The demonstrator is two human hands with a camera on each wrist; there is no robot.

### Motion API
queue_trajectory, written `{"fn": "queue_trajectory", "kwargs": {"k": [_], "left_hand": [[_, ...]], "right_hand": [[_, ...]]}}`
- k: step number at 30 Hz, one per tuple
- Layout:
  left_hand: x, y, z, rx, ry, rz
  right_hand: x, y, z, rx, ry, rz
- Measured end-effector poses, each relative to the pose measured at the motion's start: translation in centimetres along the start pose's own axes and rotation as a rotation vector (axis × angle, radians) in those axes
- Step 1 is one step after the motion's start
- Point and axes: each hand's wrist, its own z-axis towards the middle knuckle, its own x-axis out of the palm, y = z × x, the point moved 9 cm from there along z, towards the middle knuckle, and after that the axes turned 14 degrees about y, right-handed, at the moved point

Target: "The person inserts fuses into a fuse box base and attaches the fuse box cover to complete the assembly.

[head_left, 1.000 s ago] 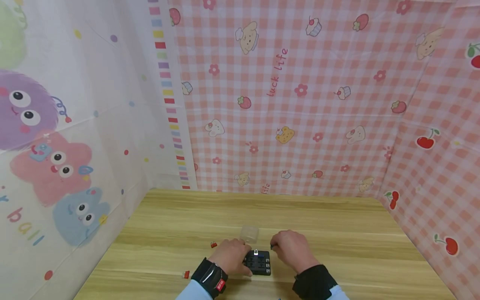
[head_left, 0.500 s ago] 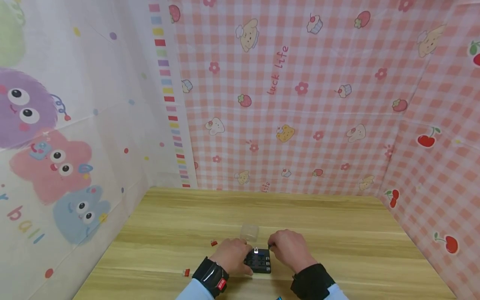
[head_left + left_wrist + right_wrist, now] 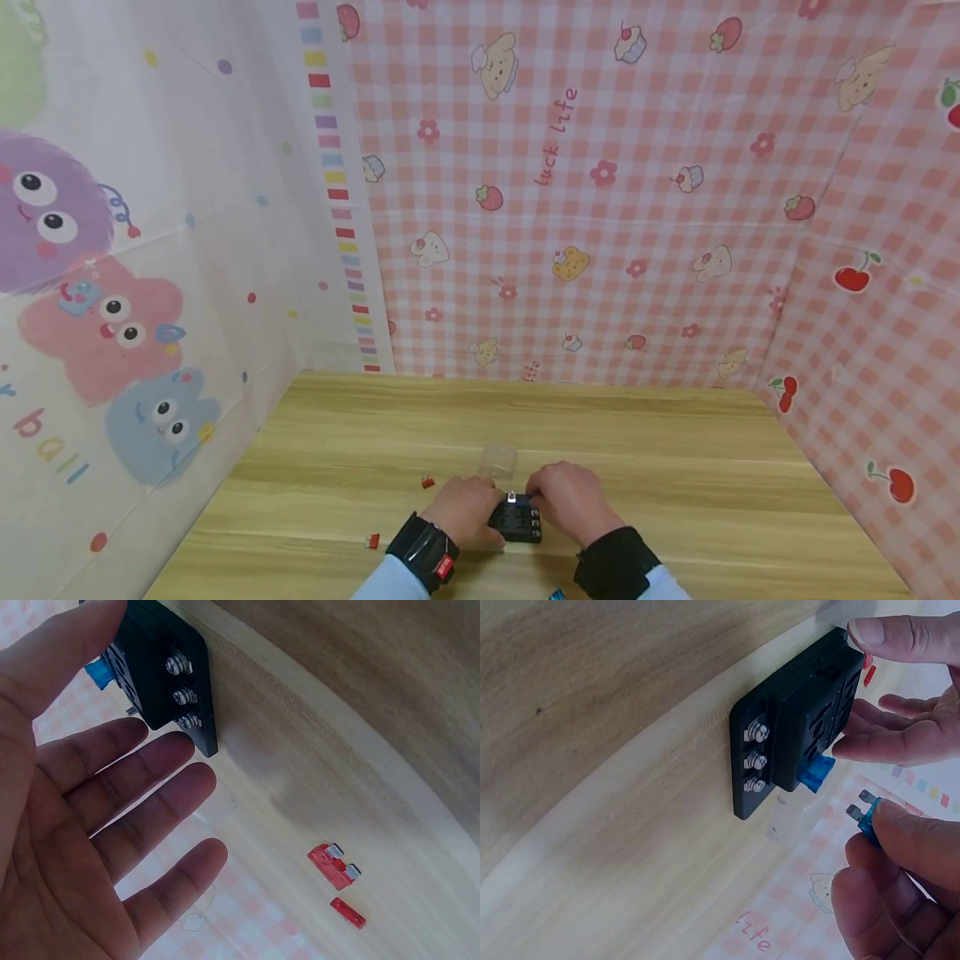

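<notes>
A black fuse block (image 3: 516,523) lies on the table, screw terminals along its right side. My left hand (image 3: 465,510) holds it at the left end, thumb at the near edge and index finger at the far edge; the other fingers extend loosely in the left wrist view. One blue blade fuse (image 3: 816,772) sits in the block's far slot. Between thumb and fingertips my right hand (image 3: 572,500) pinches a second blue blade fuse (image 3: 868,822), its two metal prongs pointing toward the block but apart from it.
Beyond the block stands a clear plastic cover (image 3: 498,461). Red blade fuses (image 3: 427,482) lie left of my left hand, one nearer to me. Another blue piece (image 3: 557,594) lies at the bottom edge of the head view. Patterned cloth (image 3: 570,208) walls the table (image 3: 637,425).
My right hand has moved left with the blue blade fuse, closer to the fuse block's far right corner. The left hand keeps its place on the block. The head view has tilted slightly downward.
</notes>
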Motion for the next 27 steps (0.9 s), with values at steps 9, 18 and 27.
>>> {"fn": "queue_trajectory", "kwargs": {"k": [9,18,27], "left_hand": [[0.2,0.1,0.3,-0.006,0.028,-0.015],[0.2,-0.2,0.3,0.020,-0.031,0.021],[0.3,-0.4,0.2,0.033,-0.087,0.069]], "right_hand": [[0.4,0.6,0.2,-0.027,-0.001,-0.017],[1.1,0.9,0.4,-0.045,-0.008,-0.047],[1.6,1.1,0.3,-0.053,-0.020,-0.058]]}}
